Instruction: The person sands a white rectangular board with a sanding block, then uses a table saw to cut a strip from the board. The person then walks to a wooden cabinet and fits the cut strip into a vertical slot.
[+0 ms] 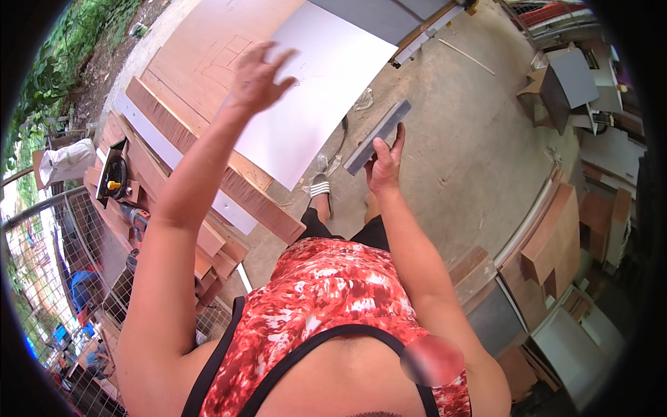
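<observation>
My right hand (385, 167) grips a long grey rectangular block (377, 137), thumb on the near face, held tilted above the floor. My left hand (258, 80) is raised with its fingers spread and holds nothing. Below it lies a large white sheet (333, 62) on a plywood board (191, 59); whether the hand touches the sheet I cannot tell. Reddish lines are drawn on the plywood beside my left fingers.
Wood strips (260, 208) edge the board close to my legs. A black power tool (113, 177) and a drill (137, 221) lie at the left near a mesh fence (42, 240). Cut panels (556, 236) and a grey box-like piece (571, 78) crowd the right side.
</observation>
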Tool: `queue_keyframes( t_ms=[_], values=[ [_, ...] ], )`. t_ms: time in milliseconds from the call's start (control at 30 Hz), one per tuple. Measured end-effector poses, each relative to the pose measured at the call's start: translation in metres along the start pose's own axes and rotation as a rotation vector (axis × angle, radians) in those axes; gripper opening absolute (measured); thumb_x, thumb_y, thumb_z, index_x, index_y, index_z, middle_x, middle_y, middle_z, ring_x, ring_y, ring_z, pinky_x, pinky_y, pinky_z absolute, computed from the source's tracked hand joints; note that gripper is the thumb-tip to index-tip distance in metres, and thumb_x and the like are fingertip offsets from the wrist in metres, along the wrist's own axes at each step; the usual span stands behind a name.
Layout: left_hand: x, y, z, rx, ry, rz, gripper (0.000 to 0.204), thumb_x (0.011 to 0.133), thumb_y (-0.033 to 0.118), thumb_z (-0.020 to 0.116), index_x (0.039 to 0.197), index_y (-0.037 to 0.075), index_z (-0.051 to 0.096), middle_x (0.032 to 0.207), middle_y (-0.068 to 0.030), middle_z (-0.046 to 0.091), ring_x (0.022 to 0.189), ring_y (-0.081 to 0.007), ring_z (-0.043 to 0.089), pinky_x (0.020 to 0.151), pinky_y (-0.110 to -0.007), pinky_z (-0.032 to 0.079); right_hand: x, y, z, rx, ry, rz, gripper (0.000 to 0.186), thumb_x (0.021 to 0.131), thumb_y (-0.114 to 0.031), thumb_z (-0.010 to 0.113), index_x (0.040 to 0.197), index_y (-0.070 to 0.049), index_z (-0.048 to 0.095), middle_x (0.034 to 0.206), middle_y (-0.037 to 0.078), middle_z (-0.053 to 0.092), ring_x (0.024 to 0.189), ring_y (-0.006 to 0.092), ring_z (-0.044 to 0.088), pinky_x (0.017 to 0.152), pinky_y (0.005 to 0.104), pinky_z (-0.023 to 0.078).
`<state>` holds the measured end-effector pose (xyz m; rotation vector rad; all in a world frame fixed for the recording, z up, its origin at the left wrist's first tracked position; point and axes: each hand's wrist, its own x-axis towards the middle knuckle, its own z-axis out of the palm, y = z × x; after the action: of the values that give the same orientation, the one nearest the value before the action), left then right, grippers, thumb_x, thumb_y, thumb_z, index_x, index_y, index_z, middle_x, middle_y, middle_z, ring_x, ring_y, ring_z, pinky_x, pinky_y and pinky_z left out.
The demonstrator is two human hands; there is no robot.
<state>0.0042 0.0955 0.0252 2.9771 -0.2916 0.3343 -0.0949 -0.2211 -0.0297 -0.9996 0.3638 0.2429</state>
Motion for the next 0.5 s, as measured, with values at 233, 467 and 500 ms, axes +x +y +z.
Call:
queue_keyframes(
  t_ms=[233,467,500],
  values=[
    [0.003,0.080,0.029,-0.079,-0.436,0.147,0.056,0.095,0.054,0.058,0.150,0.053,0.045,0.171,-0.0045,0.021,0.158,-0.0416,0.008,0.118,-0.078,0.002,0.004,0.022,0.027,-0.145,-0.050,-0.081,0.082,0.094,-0.017,0.058,0.163,-0.021,0.013,0.132,0.013,0.051,0.112,0.0215,0.055,0.089,0.0380,0.055],
    [-0.005,0.081,0.033,-0.142,-0.402,0.145,0.064,0.087,0.052,0.059,0.150,0.052,0.046,0.171,-0.0015,0.023,0.158,-0.0413,0.010,0.118,-0.079,0.005,-0.010,0.052,0.061,-0.218,-0.066,-0.238,0.085,0.091,-0.027,0.050,0.163,-0.006,0.011,0.157,0.017,0.034,0.140,0.0293,0.040,0.119,0.0419,0.032],
    [-0.007,0.083,0.032,-0.153,-0.412,0.149,0.065,0.086,0.052,0.059,0.150,0.052,0.047,0.171,-0.0015,0.023,0.158,-0.0413,0.010,0.118,-0.079,0.005,-0.015,0.057,0.065,-0.194,-0.046,-0.250,0.085,0.091,-0.027,0.048,0.164,-0.006,0.010,0.158,0.017,0.032,0.141,0.0297,0.039,0.119,0.0421,0.031]
  ],
)
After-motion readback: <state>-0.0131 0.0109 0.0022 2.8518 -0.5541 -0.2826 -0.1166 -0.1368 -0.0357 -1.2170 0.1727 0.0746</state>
